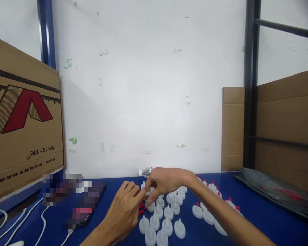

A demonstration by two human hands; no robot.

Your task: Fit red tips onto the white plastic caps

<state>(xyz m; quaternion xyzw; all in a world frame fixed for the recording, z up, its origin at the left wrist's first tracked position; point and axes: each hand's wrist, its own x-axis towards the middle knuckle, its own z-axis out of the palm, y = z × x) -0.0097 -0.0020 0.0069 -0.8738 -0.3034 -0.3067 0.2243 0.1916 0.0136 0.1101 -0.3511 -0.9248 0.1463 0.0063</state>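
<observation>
A small white bottle (151,189) is sitting pinched between the thumb and bent fingers of a person's right hand (164,182), mostly screened from where I am standing, just above the surface and toward its far edge. The left hand (125,205) is pressing close alongside, its fingers curling inward and its tips meeting the right hand's; what they are grasping, if anything, I cannot tell. By my reading, the pair are working on this one bottle, a close two-handed step, and the next move is calling for one steady hold, fine fingertip pressure and care for the neighbours just below. Red caps (141,206) are lying loose beneath the hands. Toward the near edge of the blue table (195,235), uncapped bottles (167,227) are standing nozzle up; toward the right edge, partly behind the forearm, red-tipped bottles (197,212) are standing grouped. A clear drink bottle (144,172) is lying along the far edge. On the left side of the surface, a dark phone-like device (93,200) is resting near white cables (44,218), while a grey plastic bag (274,191) is spreading over the far right corner.
</observation>
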